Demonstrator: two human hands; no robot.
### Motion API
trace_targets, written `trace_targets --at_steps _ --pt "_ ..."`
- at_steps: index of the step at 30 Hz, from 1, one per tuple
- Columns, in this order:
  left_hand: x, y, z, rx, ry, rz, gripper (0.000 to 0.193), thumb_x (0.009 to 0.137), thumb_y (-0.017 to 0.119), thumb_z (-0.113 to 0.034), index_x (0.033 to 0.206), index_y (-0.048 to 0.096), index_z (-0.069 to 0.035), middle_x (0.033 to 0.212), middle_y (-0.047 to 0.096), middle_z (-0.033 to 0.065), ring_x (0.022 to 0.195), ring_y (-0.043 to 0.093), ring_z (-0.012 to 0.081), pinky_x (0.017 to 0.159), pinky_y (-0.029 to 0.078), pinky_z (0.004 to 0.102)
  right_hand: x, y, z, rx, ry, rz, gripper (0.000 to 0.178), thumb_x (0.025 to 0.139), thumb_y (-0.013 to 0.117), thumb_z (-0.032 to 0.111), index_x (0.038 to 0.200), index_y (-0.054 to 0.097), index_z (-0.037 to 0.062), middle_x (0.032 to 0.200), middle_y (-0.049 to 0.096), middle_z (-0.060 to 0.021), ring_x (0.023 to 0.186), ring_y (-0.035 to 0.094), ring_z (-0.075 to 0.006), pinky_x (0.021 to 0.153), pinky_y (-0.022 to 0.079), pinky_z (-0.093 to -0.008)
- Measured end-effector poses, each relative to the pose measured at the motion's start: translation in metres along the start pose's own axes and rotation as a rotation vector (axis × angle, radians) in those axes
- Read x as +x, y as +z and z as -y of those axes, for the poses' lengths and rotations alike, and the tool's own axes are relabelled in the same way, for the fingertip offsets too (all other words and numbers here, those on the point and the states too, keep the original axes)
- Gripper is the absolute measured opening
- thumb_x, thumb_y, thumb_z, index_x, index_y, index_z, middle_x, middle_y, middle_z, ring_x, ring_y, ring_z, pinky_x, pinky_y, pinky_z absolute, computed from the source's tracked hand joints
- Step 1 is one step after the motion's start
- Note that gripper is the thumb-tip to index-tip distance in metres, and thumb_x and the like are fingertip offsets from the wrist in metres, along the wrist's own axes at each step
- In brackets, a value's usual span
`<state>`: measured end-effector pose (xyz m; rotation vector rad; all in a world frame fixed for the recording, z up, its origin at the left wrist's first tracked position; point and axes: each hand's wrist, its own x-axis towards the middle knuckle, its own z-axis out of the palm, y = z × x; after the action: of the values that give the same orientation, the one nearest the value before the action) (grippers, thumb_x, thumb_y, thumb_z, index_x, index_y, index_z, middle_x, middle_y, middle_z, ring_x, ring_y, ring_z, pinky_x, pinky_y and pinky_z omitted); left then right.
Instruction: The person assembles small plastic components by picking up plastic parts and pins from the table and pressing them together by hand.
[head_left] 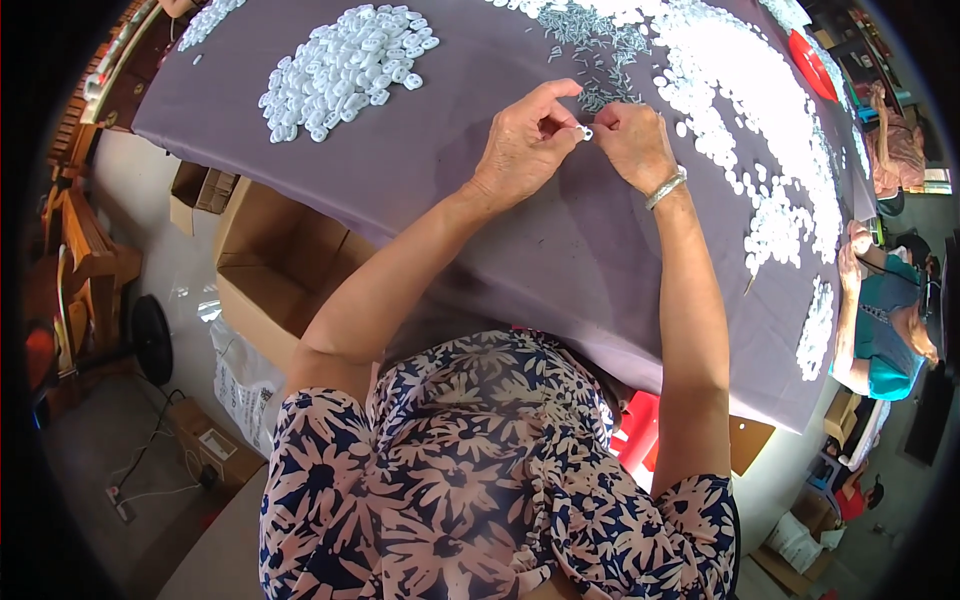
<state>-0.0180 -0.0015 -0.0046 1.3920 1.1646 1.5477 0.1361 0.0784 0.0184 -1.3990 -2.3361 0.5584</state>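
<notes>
Over the table my left hand [528, 138] pinches a small white plastic piece [584, 132] between thumb and a finger; its index finger is raised and bent. My right hand [636, 146], a bracelet on its wrist, is closed with its fingertips right beside that piece. What those fingertips hold is too small to make out. Just beyond both hands lies a scatter of small grey nail-like pins [606, 50]. A heap of white plastic pieces with holes [345, 70] is to the left, and a broad spread of small white pieces [735, 80] covers the right side.
A dark cloth covers the table [540, 270]. At the far right is a red dish [812, 66]. Other people sit along the right side, one in a teal top [886, 330]. An opened cardboard box [285, 250] stands below the table's left edge.
</notes>
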Motion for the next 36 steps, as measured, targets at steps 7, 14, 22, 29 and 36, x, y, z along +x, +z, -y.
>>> trace_targets --at_steps 7,14,22,29,36 --pt "0.001 0.000 -0.002 0.011 -0.073 0.069 0.044 0.083 0.066 -0.001 0.124 0.053 -0.006 0.082 0.059 -0.0022 0.072 0.053 0.0035 0.067 0.045 0.0199 -0.015 -0.002 -0.007 0.654 0.145 -0.042 0.010 0.080 0.065 0.010 0.081 0.068 0.0001 0.068 0.064 -0.0047 0.055 0.056 -0.0106 0.049 0.044 -0.0243" --pt "0.000 0.001 0.004 0.014 -0.090 0.037 0.047 0.082 0.067 -0.001 0.125 0.049 -0.006 0.080 0.062 -0.0016 0.073 0.055 0.0048 0.068 0.046 0.0209 -0.022 0.005 0.006 1.184 0.165 -0.014 0.010 0.087 0.061 0.006 0.093 0.065 -0.0010 0.075 0.061 -0.0026 0.055 0.048 -0.0041 0.046 0.038 -0.0195" --pt "0.000 0.001 0.001 0.012 -0.095 0.016 0.045 0.082 0.067 -0.003 0.123 0.049 -0.005 0.079 0.063 -0.0012 0.074 0.056 0.0048 0.068 0.046 0.0212 -0.023 0.008 0.009 1.179 0.124 -0.005 0.009 0.087 0.062 0.006 0.092 0.066 0.0008 0.070 0.058 0.0001 0.055 0.048 -0.0043 0.045 0.038 -0.0193" --pt "0.002 0.001 0.004 0.010 -0.057 -0.013 0.042 0.080 0.064 -0.002 0.119 0.050 -0.002 0.078 0.064 0.0030 0.069 0.058 0.0075 0.066 0.049 0.0238 -0.024 0.011 0.011 1.144 0.113 0.007 0.010 0.088 0.062 0.008 0.094 0.066 0.0002 0.070 0.056 0.0013 0.055 0.047 -0.0043 0.046 0.037 -0.0198" --pt "0.000 0.004 0.002 0.005 -0.052 -0.017 0.041 0.081 0.065 -0.002 0.119 0.050 -0.003 0.077 0.064 0.0029 0.068 0.058 0.0074 0.065 0.049 0.0239 -0.025 0.012 0.009 1.114 0.110 0.002 0.010 0.088 0.061 0.006 0.094 0.065 -0.0009 0.071 0.056 0.0009 0.054 0.048 -0.0045 0.043 0.038 -0.0196"
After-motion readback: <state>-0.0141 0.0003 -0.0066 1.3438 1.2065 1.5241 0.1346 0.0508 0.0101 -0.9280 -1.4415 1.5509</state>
